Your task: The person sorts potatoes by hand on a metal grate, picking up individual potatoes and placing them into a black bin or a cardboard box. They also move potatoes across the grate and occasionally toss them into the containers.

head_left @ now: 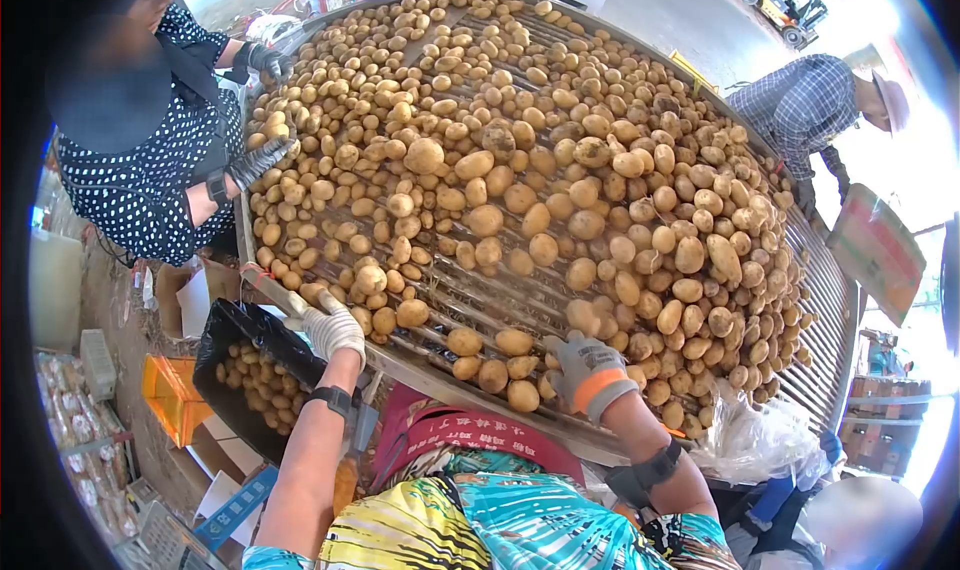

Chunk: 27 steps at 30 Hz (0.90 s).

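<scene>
A big round slatted sorting table [830, 310] is heaped with yellow-brown potatoes [560, 170]. My left hand [328, 328], in a white knit glove, rests at the table's near-left rim beside a few potatoes, fingers curled loosely; whether it holds one I cannot tell. My right hand [588, 368], in a grey and orange glove, lies on the potatoes at the near rim, fingers bent over them. Both wrists wear black bands.
A black-lined crate of potatoes [252, 378] sits below my left arm. A person in a dotted black top [140, 180] works the left rim with gloved hands. Another person in a checked shirt [800, 105] stands at the far right. Orange crates and cardboard boxes lie on the floor.
</scene>
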Each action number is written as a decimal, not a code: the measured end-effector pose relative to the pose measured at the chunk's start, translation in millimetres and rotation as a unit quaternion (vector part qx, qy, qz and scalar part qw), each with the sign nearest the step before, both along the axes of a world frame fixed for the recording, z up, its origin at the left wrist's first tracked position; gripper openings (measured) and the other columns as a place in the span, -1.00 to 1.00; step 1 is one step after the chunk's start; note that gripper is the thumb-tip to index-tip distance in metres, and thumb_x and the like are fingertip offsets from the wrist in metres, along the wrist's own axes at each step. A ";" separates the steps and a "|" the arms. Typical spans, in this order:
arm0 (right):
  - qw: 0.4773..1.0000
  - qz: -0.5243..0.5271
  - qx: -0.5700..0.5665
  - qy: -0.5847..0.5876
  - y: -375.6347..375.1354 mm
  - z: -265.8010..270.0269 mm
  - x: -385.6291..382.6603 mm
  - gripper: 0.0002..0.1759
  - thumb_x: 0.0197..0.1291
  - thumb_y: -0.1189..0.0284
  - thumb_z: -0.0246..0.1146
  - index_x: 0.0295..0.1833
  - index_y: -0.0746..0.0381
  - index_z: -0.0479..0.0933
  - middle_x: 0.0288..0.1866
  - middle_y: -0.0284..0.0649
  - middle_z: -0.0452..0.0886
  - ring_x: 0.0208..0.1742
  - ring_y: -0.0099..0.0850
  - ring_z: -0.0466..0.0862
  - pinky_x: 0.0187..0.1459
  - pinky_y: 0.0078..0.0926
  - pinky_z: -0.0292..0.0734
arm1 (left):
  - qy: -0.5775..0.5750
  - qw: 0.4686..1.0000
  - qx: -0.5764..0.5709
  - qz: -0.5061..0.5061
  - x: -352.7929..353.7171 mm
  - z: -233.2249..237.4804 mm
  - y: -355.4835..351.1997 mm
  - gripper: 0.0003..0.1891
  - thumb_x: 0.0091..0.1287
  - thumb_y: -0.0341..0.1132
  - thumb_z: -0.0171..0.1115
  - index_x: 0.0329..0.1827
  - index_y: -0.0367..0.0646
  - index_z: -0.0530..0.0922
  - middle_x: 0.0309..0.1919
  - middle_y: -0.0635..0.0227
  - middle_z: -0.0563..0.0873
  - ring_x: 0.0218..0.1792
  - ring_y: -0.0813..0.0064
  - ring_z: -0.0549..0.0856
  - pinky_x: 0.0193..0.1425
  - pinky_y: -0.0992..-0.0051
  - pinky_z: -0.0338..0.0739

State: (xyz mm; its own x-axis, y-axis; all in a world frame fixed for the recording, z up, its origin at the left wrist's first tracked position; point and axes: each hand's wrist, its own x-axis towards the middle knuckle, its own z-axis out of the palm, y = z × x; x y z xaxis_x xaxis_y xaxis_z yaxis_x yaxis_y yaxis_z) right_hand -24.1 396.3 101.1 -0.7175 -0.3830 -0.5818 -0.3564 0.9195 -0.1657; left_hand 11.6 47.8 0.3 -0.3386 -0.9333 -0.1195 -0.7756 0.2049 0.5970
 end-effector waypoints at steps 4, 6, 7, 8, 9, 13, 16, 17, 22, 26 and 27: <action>0.998 0.009 -0.065 0.025 -15.4 -3.5 -21.7 -0.56 0.30 0.25 0.26 0.27 0.07 0.52 0.09 -0.01 0.66 0.07 0.01 0.71 0.04 -0.02 0.63 | 0.000 1.000 0.031 0.002 0.8 -0.4 -1.9 -0.30 0.63 -0.08 -0.01 0.68 -0.24 0.03 0.61 -0.04 0.25 0.53 0.03 0.37 0.58 0.26 0.27; 0.987 0.018 -0.124 0.105 -30.3 -15.7 -33.8 -0.55 0.29 0.23 0.28 0.27 0.08 0.53 0.08 -0.02 0.67 0.09 0.00 0.70 0.05 -0.04 0.62 | -0.001 1.000 0.019 0.004 0.3 1.5 -0.2 -0.30 0.63 -0.07 -0.01 0.68 -0.23 0.02 0.61 -0.06 0.24 0.54 0.02 0.36 0.57 0.25 0.27; 0.966 0.022 -0.181 0.183 -37.2 -20.8 -40.4 -0.53 0.27 0.21 0.30 0.27 0.09 0.54 0.07 -0.03 0.68 0.11 -0.02 0.70 0.07 -0.07 0.62 | -0.003 1.000 0.010 0.001 0.1 3.2 1.4 -0.30 0.63 -0.06 -0.01 0.68 -0.23 0.02 0.61 -0.08 0.23 0.54 0.01 0.36 0.57 0.25 0.28; 0.982 0.086 -0.084 0.148 -44.4 -23.6 -49.2 -0.53 0.30 0.15 0.28 0.23 0.14 0.57 0.06 -0.02 0.70 0.13 -0.02 0.69 0.09 -0.11 0.61 | -0.013 0.999 0.033 0.004 0.1 6.3 1.8 -0.29 0.62 -0.06 0.00 0.68 -0.24 0.02 0.63 -0.16 0.14 0.53 -0.05 0.35 0.57 0.24 0.27; 0.980 0.092 -0.089 0.151 -53.5 -17.5 -57.6 -0.53 0.30 0.15 0.28 0.23 0.14 0.57 0.06 -0.02 0.70 0.13 -0.02 0.69 0.09 -0.11 0.61 | -0.023 0.999 0.044 0.018 -3.7 17.8 6.1 -0.29 0.62 -0.07 0.01 0.68 -0.24 0.03 0.64 -0.25 0.02 0.54 -0.09 0.33 0.59 0.23 0.26; 0.997 0.074 -0.004 0.006 -86.7 7.8 -102.7 -0.58 0.37 0.08 0.21 0.08 0.19 0.63 0.02 -0.02 0.72 0.10 -0.01 0.71 0.11 -0.10 0.61 | -0.001 0.998 0.055 0.003 -0.7 15.8 4.3 -0.31 0.63 -0.11 0.00 0.68 -0.21 0.03 0.65 -0.24 0.00 0.55 -0.08 0.32 0.59 0.24 0.25; 0.960 0.097 -0.207 0.159 -144.0 12.7 -155.1 -0.56 0.30 0.15 0.30 0.19 0.14 0.55 0.16 -0.01 0.65 0.19 -0.02 0.66 0.13 -0.05 0.60 | -0.009 0.997 0.079 0.024 -5.3 24.6 3.3 -0.31 0.63 -0.13 0.00 0.69 -0.21 0.01 0.65 -0.20 0.03 0.58 -0.03 0.28 0.60 0.25 0.24; 0.930 0.135 -0.251 0.232 -166.9 4.3 -176.1 -0.49 0.27 0.20 0.35 0.29 0.11 0.50 0.23 -0.02 0.59 0.23 -0.02 0.62 0.16 -0.07 0.61 | 0.008 0.998 0.061 0.013 -1.8 12.2 2.2 -0.31 0.63 -0.12 0.00 0.69 -0.21 0.01 0.66 -0.21 0.00 0.59 -0.04 0.26 0.60 0.25 0.24; 0.944 0.122 -0.162 0.260 -255.1 -61.2 -229.3 -0.26 0.23 0.25 0.40 0.50 0.03 0.31 0.41 -0.07 0.39 0.39 0.00 0.47 0.30 -0.05 0.55 | -0.017 0.999 0.035 0.000 2.3 3.2 -2.0 -0.29 0.63 -0.05 -0.02 0.70 -0.19 0.00 0.64 -0.28 0.01 0.58 -0.11 0.25 0.60 0.22 0.23; 0.961 0.117 -0.140 0.207 -240.6 -52.9 -226.7 -0.29 0.24 0.27 0.41 0.48 0.03 0.35 0.39 -0.04 0.41 0.41 -0.04 0.49 0.30 -0.02 0.55 | -0.029 0.999 0.017 0.005 1.4 -1.6 -2.6 -0.28 0.62 -0.04 0.00 0.70 -0.17 0.00 0.64 -0.29 -0.02 0.55 -0.13 0.29 0.59 0.19 0.24; 0.965 0.121 -0.172 0.157 -229.3 -45.8 -228.6 -0.33 0.25 0.28 0.41 0.46 0.04 0.39 0.37 -0.03 0.44 0.38 -0.05 0.52 0.28 -0.02 0.57 | -0.015 1.000 0.011 0.002 1.9 -2.4 -2.0 -0.28 0.61 -0.07 0.02 0.70 -0.16 0.00 0.64 -0.29 -0.06 0.53 -0.12 0.33 0.58 0.17 0.26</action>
